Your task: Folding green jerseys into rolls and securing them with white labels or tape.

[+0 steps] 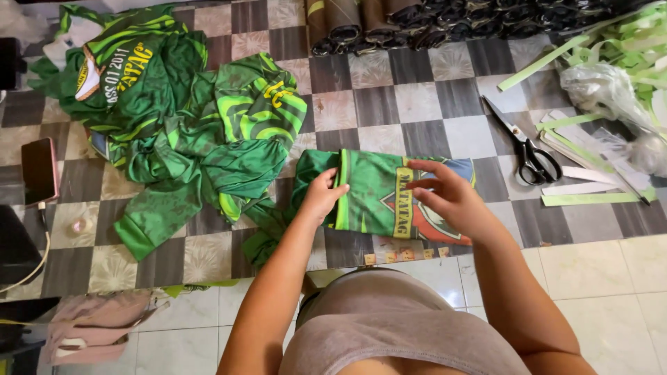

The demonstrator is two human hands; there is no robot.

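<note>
While the camera looks straight down from the person's head, both bare hands rest on a folded green shirt (375, 198) lying on a checkered mat (417, 104) on the floor. The left hand (322, 196) pinches the shirt's left edge, thumb and fingers closed on a bright green trim strip that runs up and down at that edge. The right hand (448, 198) lies flat and spread on the shirt's right half, fingers pointing left toward the other hand, pressing down on a red, yellow and blue crest; it grips nothing that can be seen.

The folded shirt sits directly in front of the person's body, its long side running left to right, so each hand covers one end. The left hand is at the fold's edge; the right hand is over the middle and right part. The hands are near each other but not touching.

Further left, just beside the folded shirt, lies a loose heap of green shirts (187, 125), crumpled and unfolded, closer to the left hand. To the right, well apart from the right hand, black scissors (528, 153) lie closed on the mat among strips of pale green paper (590, 198). A row of dark rolled bundles (417, 24) lines the mat's far edge. A phone (38, 170) rests at the far left edge of the mat.
</note>
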